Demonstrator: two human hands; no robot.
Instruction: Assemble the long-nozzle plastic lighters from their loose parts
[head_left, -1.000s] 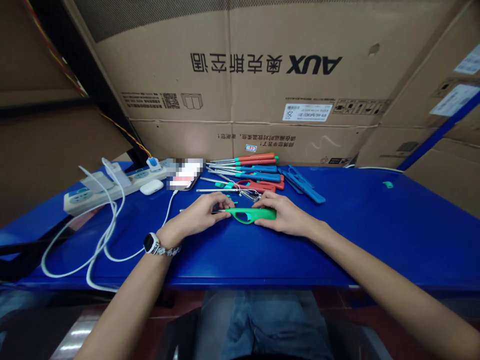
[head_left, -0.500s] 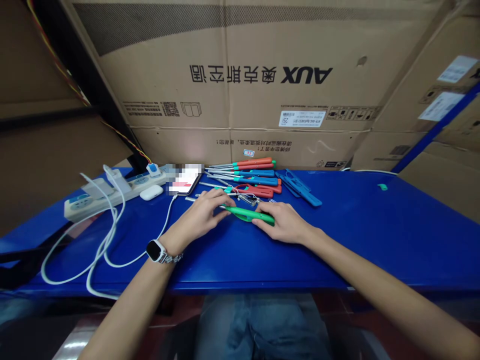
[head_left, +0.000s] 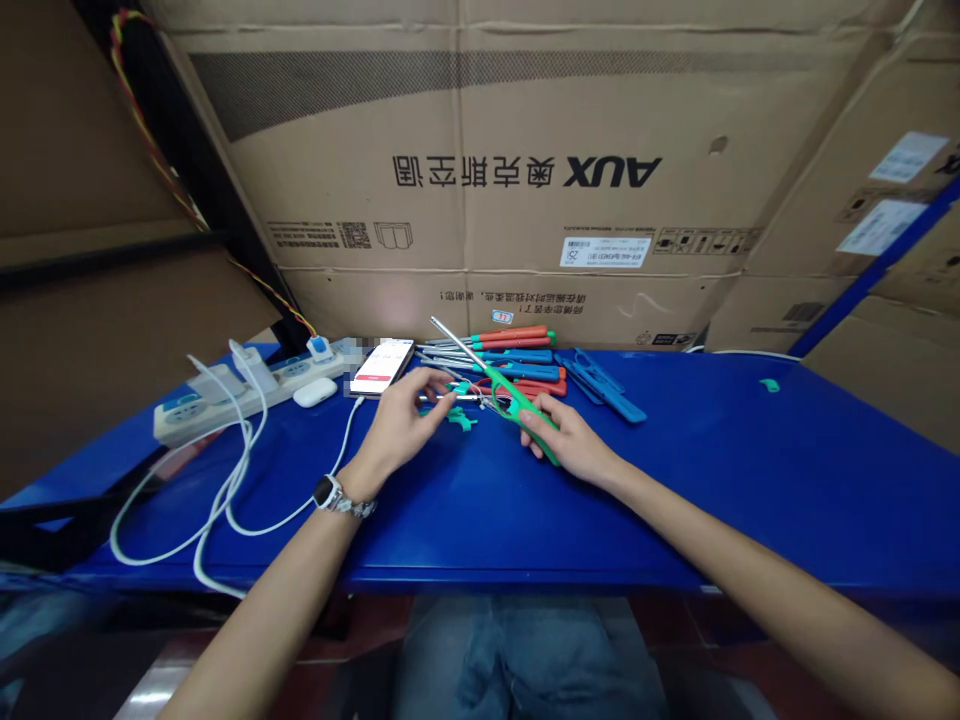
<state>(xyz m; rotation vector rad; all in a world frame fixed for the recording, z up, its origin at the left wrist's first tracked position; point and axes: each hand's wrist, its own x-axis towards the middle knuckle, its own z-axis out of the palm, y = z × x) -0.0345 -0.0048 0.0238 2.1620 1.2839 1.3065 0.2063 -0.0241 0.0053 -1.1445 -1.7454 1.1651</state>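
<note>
My right hand [head_left: 562,438] is closed around the handle of a green long-nosed lighter [head_left: 504,383], whose metal tube points up and to the left. My left hand [head_left: 409,415] is just left of it, thumb and forefinger apart, and I see nothing between them. Beside its fingertips lie small green plastic pieces [head_left: 461,418] on the blue table. Behind both hands are several more lighters with red handles [head_left: 517,337] and blue handles [head_left: 525,356]. Thin wires and small metal parts [head_left: 491,397] lie partly hidden behind the green lighter.
Blue plastic handle shells [head_left: 604,385] lie to the right. On the left are a phone [head_left: 384,365], a white earbud case [head_left: 315,392], a power strip [head_left: 180,420] and looped white cables [head_left: 225,480]. A large cardboard sheet [head_left: 487,100] stands behind the table [head_left: 712,470].
The green lighter has swung from nearly level to tilted up, its metal tube now showing. My left hand has come off it, and small green pieces now show on the table.
</note>
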